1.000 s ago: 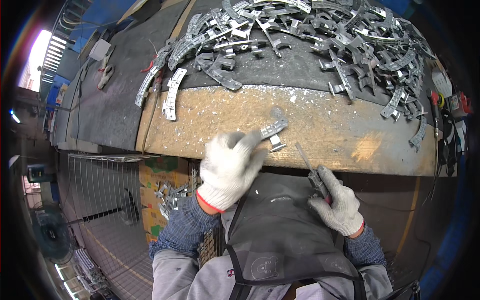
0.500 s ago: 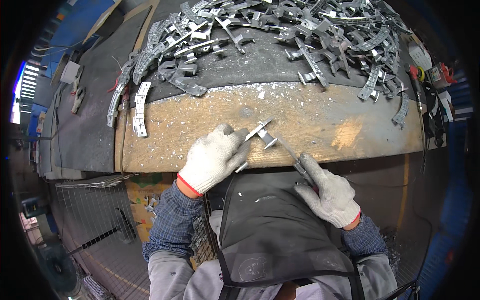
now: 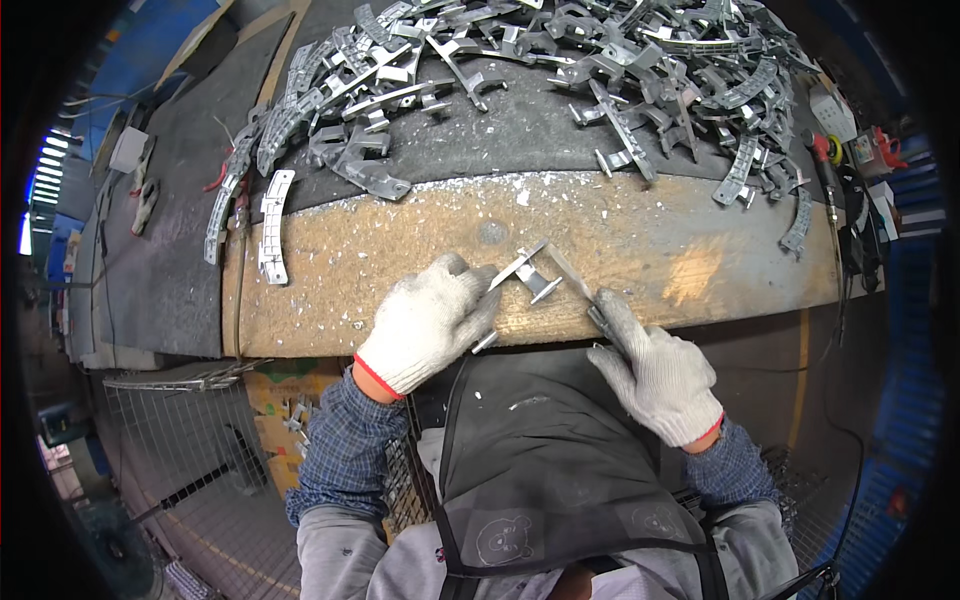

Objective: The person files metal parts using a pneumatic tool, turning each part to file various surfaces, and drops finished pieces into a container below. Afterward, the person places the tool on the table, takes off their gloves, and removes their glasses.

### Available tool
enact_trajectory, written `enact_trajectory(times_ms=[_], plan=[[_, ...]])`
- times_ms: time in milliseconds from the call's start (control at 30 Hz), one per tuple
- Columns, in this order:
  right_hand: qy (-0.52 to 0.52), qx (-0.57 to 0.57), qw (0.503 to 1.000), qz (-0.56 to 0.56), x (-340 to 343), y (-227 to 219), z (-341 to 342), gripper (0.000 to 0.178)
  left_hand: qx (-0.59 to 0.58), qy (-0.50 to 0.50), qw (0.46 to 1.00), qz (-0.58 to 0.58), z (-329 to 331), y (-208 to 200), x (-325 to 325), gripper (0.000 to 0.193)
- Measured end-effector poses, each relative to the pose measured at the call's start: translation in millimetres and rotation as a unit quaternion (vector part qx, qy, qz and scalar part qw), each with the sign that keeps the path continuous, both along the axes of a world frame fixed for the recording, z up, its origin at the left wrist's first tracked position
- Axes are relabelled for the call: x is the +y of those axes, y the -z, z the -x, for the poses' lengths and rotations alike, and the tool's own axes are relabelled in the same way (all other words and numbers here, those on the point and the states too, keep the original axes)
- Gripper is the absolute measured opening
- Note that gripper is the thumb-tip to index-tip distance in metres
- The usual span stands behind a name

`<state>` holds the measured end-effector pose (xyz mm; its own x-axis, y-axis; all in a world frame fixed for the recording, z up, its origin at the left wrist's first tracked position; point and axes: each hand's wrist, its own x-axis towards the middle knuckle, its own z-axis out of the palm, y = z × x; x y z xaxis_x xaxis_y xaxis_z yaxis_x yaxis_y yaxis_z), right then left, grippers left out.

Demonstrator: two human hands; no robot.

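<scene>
Both my hands wear white knit gloves with red cuffs. My left hand (image 3: 430, 322) is closed around a silver cast-metal bracket (image 3: 540, 288), whose cross-shaped end sticks out to the right past the fingers. The glove covers the rest of it, apart from a short stub below. My right hand (image 3: 655, 375) grips a flat-bladed hand tool (image 3: 572, 272) by its handle, the index finger stretched along it. The blade points up and left, its tip close to the bracket's far end; whether they touch I cannot tell.
A large heap of similar metal brackets (image 3: 690, 75) covers the back of the bench. One curved bracket (image 3: 272, 228) lies apart at the left. Metal chips litter the wooden board (image 3: 400, 235). Red-handled tools (image 3: 822, 150) stand at the right edge, and a wire cage (image 3: 180, 430) is below left.
The tool in my right hand has moved up along the bracket, its tip now near the far end. My left hand keeps its hold on the bracket. The view has shifted slightly.
</scene>
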<state>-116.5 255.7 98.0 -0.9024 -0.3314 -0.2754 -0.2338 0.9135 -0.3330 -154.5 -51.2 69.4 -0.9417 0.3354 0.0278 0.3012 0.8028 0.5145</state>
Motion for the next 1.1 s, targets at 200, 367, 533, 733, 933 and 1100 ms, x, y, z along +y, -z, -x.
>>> enact_trajectory(times_ms=[200, 367, 533, 733, 933, 1100], plan=[[0.019, -0.047, 0.989, 0.137, 3.6, -14.4, -5.6, 0.071, -0.013, -0.001, 1.000, 0.003, 1.2, 2.2, -1.7, 0.027], [-0.002, -0.140, 0.975, 0.170, 1.9, -20.2, -15.1, 0.075, 0.006, -0.003, 0.999, -0.034, 0.5, 3.6, -1.9, 0.027], [0.010, -0.136, 0.975, 0.178, -3.0, -16.5, -15.1, 0.073, -0.010, 0.000, 1.000, -0.023, 1.4, 1.1, -2.0, 0.027], [-0.001, -0.134, 0.975, 0.179, -13.6, -13.8, -8.6, 0.075, -0.012, 0.000, 1.000, -0.022, 2.8, 2.2, -2.5, 0.027], [-0.025, -0.129, 0.976, 0.176, -23.2, -7.2, -0.3, 0.076, -0.011, -0.002, 1.000, -0.013, 2.6, 3.5, -4.1, 0.025], [-0.045, -0.137, 0.974, 0.177, -23.5, -1.6, -2.5, 0.078, 0.006, -0.011, 1.000, -0.024, 1.4, -0.8, -0.3, 0.026]])
